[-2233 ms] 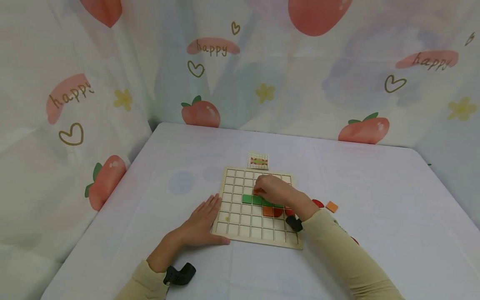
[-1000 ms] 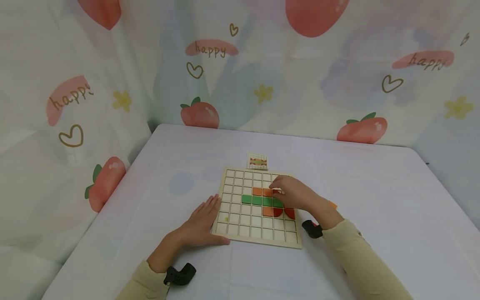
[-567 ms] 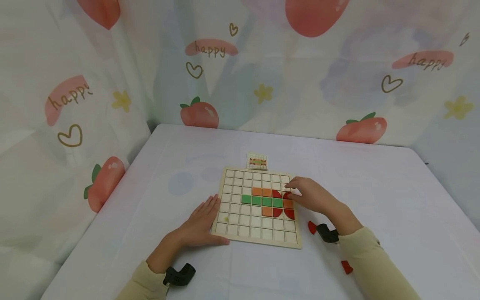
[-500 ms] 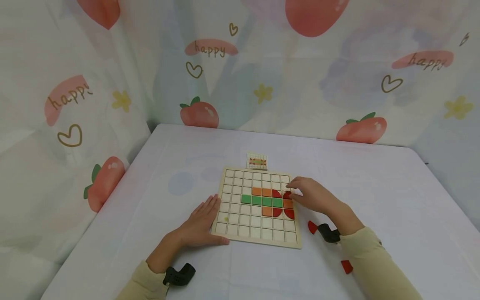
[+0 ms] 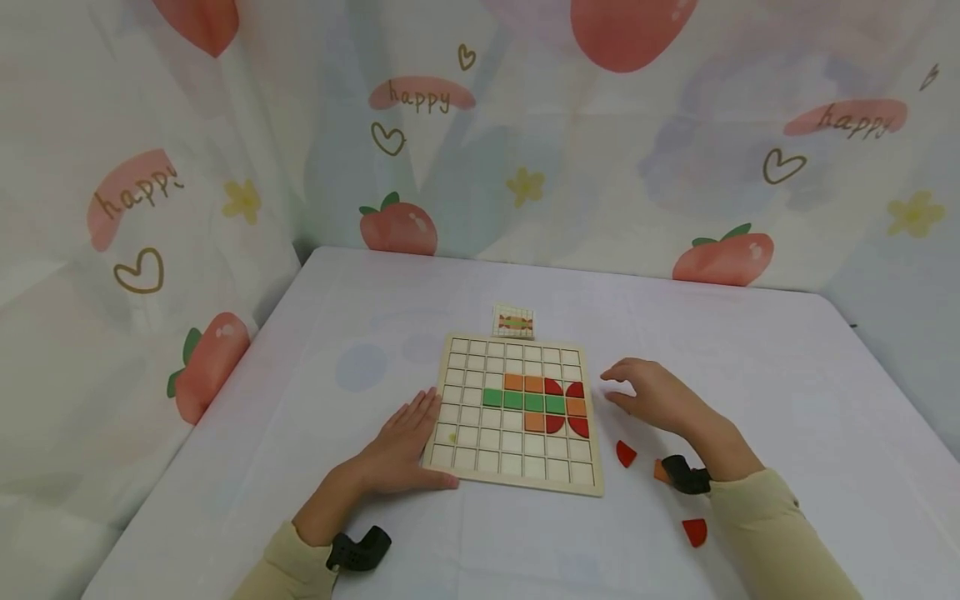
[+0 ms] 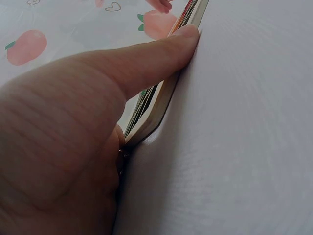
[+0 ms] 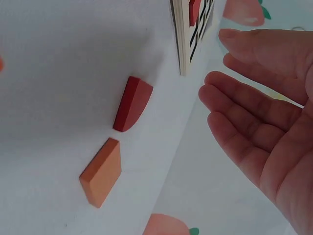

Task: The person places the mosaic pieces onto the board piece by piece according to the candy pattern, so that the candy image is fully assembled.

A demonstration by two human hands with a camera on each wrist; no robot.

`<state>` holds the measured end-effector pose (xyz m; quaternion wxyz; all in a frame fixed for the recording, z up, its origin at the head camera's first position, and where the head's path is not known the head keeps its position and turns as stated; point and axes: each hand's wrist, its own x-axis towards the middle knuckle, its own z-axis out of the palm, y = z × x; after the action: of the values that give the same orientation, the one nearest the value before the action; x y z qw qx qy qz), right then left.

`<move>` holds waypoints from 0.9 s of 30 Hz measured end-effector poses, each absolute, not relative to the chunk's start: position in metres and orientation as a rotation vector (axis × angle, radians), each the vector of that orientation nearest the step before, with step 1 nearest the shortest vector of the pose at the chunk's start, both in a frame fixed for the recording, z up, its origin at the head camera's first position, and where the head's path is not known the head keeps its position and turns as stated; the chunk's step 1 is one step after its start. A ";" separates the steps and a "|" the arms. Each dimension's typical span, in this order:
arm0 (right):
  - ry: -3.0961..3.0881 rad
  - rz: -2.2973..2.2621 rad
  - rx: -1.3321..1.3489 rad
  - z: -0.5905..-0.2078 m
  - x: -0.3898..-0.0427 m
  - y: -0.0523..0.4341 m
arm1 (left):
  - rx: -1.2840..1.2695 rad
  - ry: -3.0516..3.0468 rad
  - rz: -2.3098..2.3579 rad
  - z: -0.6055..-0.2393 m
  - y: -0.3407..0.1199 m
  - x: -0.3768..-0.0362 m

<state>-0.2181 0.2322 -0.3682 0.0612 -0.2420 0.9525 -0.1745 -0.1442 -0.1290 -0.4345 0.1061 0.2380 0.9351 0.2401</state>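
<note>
A wooden grid board (image 5: 471,438) lies on the table. In it sit a row of green square tiles (image 5: 513,401), several orange square tiles (image 5: 513,382) and several red quarter-round pieces (image 5: 578,427). My left hand (image 5: 401,446) rests at the board's left front corner, fingers straight along the left side. Its thumb (image 6: 156,61) lies along the front edge in the left wrist view. Right of the board, my right hand (image 5: 660,404) hovers with loosely spread fingers and holds nothing. Below it on the table lie a red quarter-round piece (image 7: 132,105) and an orange tile (image 7: 102,169).
Behind the board stands a small pattern card (image 5: 514,322) with a candy-shaped picture on a grid. Another red piece (image 5: 695,532) lies nearer the front right, beside the right sleeve (image 5: 772,525). A printed cloth backdrop (image 5: 585,175) encloses the table's back and left.
Orange tiles and red quarter-round pieces now lie in the row behind the green tiles. My right hand has moved right, off the board, uncovering them. The left hand stays put.
</note>
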 end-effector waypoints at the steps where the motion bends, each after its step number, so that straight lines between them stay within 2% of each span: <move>1: 2.880 -0.539 -0.705 -0.368 -0.218 0.235 | 0.702 2.755 0.707 -0.435 -0.129 -0.144; 12: 2.854 -0.569 -0.523 -0.366 -0.212 0.257 | 0.698 2.757 0.708 -0.433 -0.129 -0.143; 27: 2.868 -0.527 -0.432 -0.374 -0.207 0.284 | 0.706 2.748 0.711 -0.433 -0.129 -0.144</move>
<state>-0.2069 0.2836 -0.3737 0.0966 -0.1459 0.9684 -0.1779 -0.1439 -0.1288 -0.4327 0.1081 0.2399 0.9340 0.2416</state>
